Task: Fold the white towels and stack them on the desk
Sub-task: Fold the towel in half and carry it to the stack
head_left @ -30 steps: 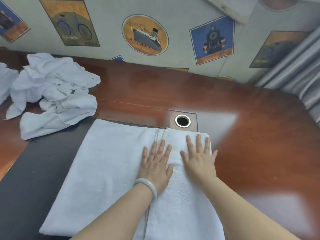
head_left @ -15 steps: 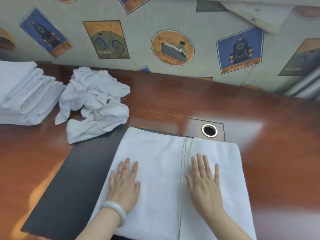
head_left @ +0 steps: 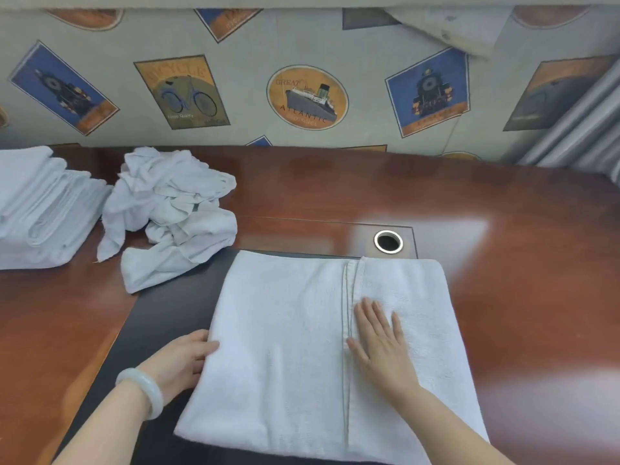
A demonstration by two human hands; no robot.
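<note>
A white towel lies flat on the dark desk mat, folded so that two hemmed edges meet in a seam right of its middle. My right hand presses flat on it just right of that seam, fingers straight. At the towel's left edge, my left hand grips the edge, thumb on top and fingers tucked under the cloth. A heap of crumpled white towels sits at the back left. Further left stands a stack of folded white towels.
The brown wooden desk runs to a papered wall at the back. A round metal cable hole sits just behind the towel. A black desk mat lies under the towel. Grey curtain folds hang at the right.
My left hand slid from the towel's middle to its left edge and took hold of it. My right hand stayed pressed near the seam. The view shifted, showing the folded stack.
</note>
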